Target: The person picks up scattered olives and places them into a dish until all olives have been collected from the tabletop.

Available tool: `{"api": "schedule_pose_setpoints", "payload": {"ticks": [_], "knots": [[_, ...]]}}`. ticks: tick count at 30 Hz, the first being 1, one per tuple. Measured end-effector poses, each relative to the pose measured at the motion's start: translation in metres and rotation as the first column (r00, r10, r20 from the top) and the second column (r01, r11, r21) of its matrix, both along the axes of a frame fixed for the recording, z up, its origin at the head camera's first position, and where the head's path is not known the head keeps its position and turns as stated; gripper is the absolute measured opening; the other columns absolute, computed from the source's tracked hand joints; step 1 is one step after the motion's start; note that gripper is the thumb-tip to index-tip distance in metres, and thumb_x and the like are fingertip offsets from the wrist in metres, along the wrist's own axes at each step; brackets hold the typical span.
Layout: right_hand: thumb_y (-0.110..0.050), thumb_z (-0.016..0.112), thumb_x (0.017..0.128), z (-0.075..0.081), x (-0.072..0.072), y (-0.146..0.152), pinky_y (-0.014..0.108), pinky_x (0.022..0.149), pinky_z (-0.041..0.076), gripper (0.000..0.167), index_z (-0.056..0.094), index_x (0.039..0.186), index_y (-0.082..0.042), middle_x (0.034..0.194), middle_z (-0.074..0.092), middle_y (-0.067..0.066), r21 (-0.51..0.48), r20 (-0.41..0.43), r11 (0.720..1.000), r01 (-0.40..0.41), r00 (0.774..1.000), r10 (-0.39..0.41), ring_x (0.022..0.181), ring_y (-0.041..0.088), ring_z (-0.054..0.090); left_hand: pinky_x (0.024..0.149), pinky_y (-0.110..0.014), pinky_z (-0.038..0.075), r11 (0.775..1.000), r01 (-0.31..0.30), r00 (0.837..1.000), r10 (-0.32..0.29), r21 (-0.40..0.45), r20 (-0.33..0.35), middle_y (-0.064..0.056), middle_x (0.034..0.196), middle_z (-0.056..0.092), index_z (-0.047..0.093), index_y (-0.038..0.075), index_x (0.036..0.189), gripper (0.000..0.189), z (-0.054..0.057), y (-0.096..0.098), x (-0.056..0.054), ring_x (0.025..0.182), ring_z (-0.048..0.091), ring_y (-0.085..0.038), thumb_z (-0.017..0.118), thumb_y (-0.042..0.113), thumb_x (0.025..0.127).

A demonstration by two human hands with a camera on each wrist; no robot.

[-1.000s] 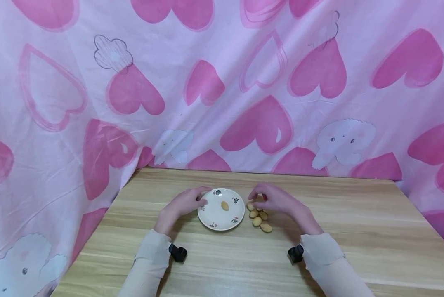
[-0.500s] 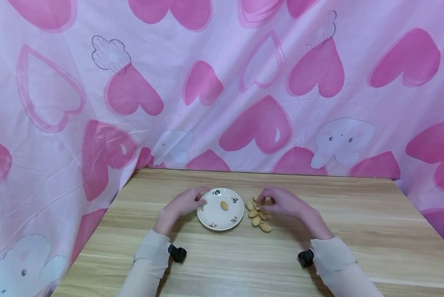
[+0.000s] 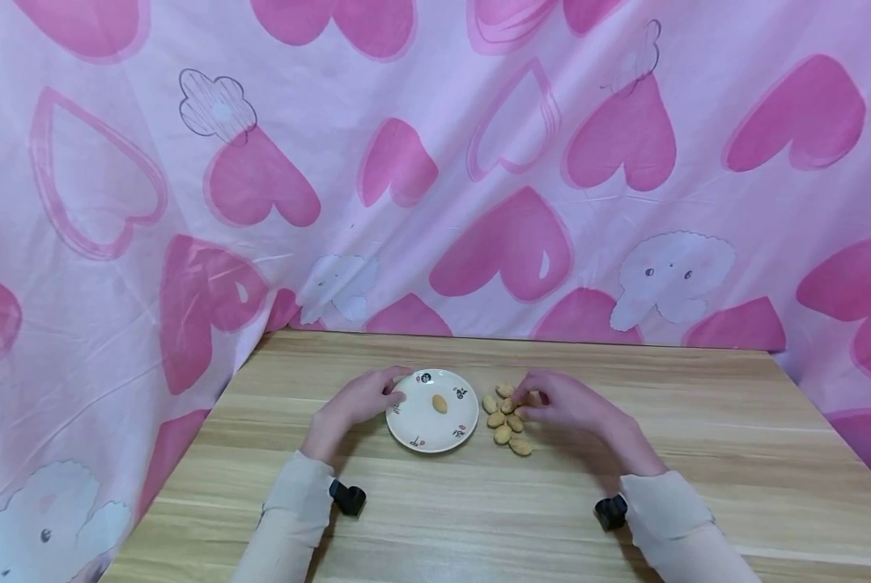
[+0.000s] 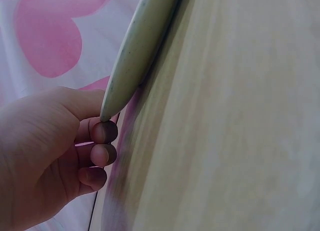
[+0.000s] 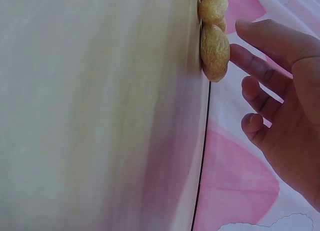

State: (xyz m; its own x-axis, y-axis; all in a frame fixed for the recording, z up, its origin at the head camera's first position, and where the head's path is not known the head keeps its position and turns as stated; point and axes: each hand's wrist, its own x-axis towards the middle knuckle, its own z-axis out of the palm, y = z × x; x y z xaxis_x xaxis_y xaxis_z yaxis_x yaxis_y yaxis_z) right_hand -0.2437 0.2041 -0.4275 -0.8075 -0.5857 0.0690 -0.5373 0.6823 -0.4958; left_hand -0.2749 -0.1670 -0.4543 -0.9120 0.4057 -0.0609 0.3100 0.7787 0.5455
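My left hand (image 3: 359, 398) pinches the left rim of a white plate (image 3: 415, 417) with small printed figures, thumb above and fingers beneath in the left wrist view. One tan, pointed-oval nut (image 3: 439, 403) lies near the plate's middle. Just right of the plate sits a loose cluster of several similar nuts (image 3: 503, 435). My right hand (image 3: 570, 402) is at the cluster's right side, thumb and index finger apart with nothing held. In the right wrist view, the index fingertip is very close to a wrinkled nut (image 5: 215, 53); whether it touches I cannot tell.
Everything stands on a wood-grain table (image 3: 435, 518). A pink heart-print cloth (image 3: 501, 243) hangs along the table's back edge and left side. Each wrist carries a black camera, one on the left cuff (image 3: 348, 497) and one on the right (image 3: 611, 512).
My right hand has drawn back to the right, uncovering the nuts at the cluster's far end. The left hand, the plate and the nut on it stay put.
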Motion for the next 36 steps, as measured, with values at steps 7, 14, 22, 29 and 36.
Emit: {"api": "schedule_pose_setpoints", "payload": {"ticks": [7,14,22,29,36], "knots": [[-0.021,0.074,0.089,-0.0025,0.0002,0.0047,0.026,0.073,0.047,0.017,0.075,0.106,-0.023,0.100,0.066,-0.007,0.010,0.027,1.000,0.028,0.999,-0.029,0.083,0.010,0.055,0.064,-0.031,0.043,1.000,0.005,1.000,-0.005,0.005,0.003,0.002,0.077,0.057,0.053,0.021,0.144,0.051,-0.0001,-0.0002,0.0004,0.066,0.050,-0.014,0.065,0.026,0.095],[-0.013,0.072,0.089,-0.0030,0.0018,0.0061,0.037,0.092,0.052,0.020,0.074,0.107,-0.023,0.105,0.066,-0.010,0.015,0.043,1.000,0.019,0.999,-0.020,0.101,0.010,0.062,0.061,-0.032,0.042,1.000,-0.006,1.000,0.005,0.022,0.019,0.001,0.076,0.056,0.052,0.021,0.145,0.051,0.0013,-0.0015,0.0023,0.065,0.049,-0.015,0.066,0.026,0.095],[-0.008,0.068,0.088,-0.0005,0.0023,0.0035,0.035,0.086,0.051,0.027,0.072,0.111,-0.021,0.106,0.066,-0.009,0.047,0.071,0.998,0.046,0.996,-0.050,0.094,0.014,0.060,0.059,-0.031,0.040,0.999,-0.011,1.000,0.011,0.036,0.013,0.001,0.076,0.056,0.053,0.020,0.144,0.051,0.0012,-0.0034,0.0026,0.064,0.047,-0.014,0.066,0.026,0.095],[-0.008,0.068,0.087,-0.0021,0.0018,0.0012,0.031,0.078,0.050,0.026,0.072,0.107,-0.023,0.101,0.065,-0.009,0.078,0.067,0.994,0.071,0.995,-0.076,0.087,0.011,0.058,0.058,-0.031,0.040,0.999,-0.003,1.000,0.003,0.035,0.026,0.001,0.074,0.056,0.053,0.020,0.144,0.051,0.0014,-0.0027,0.0017,0.062,0.047,-0.014,0.066,0.026,0.095],[-0.010,0.069,0.085,-0.0023,0.0040,0.0033,0.030,0.078,0.049,0.027,0.072,0.106,-0.027,0.097,0.064,-0.012,0.074,0.050,0.992,0.101,0.993,-0.105,0.083,0.009,0.056,0.060,-0.029,0.041,0.999,0.015,1.000,-0.015,0.033,0.009,0.002,0.074,0.057,0.053,0.019,0.144,0.051,-0.0003,-0.0010,0.0005,0.064,0.048,-0.013,0.066,0.025,0.096]]}}
